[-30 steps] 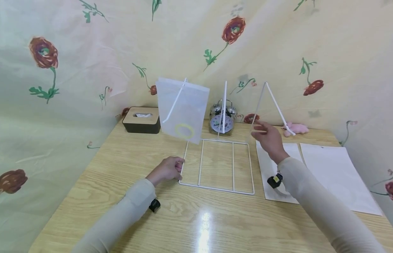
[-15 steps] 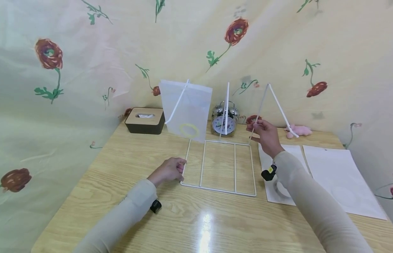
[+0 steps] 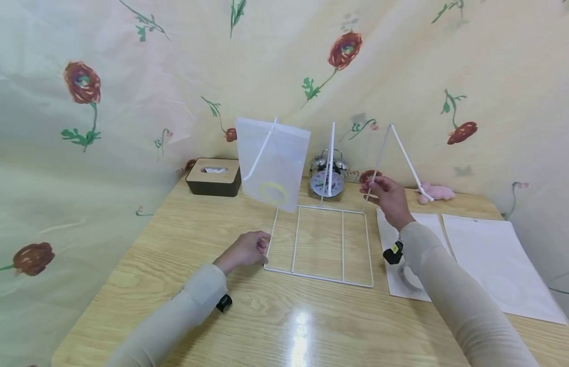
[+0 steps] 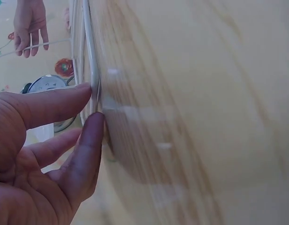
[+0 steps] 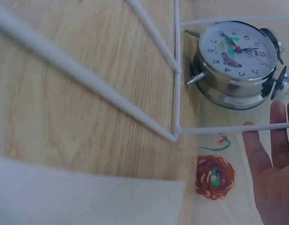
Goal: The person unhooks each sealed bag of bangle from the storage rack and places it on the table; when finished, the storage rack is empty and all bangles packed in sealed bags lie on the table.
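Observation:
A white wire rack with a flat barred base [image 3: 318,278] stands on the wood table, its thin uprights rising at the back with slanted white arms. My left hand [image 3: 244,250] pinches the base's left side bar near the front corner; the left wrist view shows thumb and finger at the bar [image 4: 90,47]. At the rear right upright [image 5: 214,129], my right hand [image 3: 390,203] holds the rod lightly at its fingertips; its thumb is not clearly seen. From the left arm hangs a pale translucent bag [image 3: 270,158] with a yellow ring [image 3: 273,192] low in it.
A twin-bell alarm clock [image 3: 327,183] stands behind the rack. A tissue box [image 3: 214,177] is at the back left, and a pink soft toy [image 3: 439,192] at the back right. Two white flat sheets or bags [image 3: 499,265] lie right, one partly under my forearm, near a pale ring [image 3: 410,278].
My right hand has closed in on the right upright, its fingers now at the rod. The left hand keeps its grip on the base. The head view has shifted slightly.

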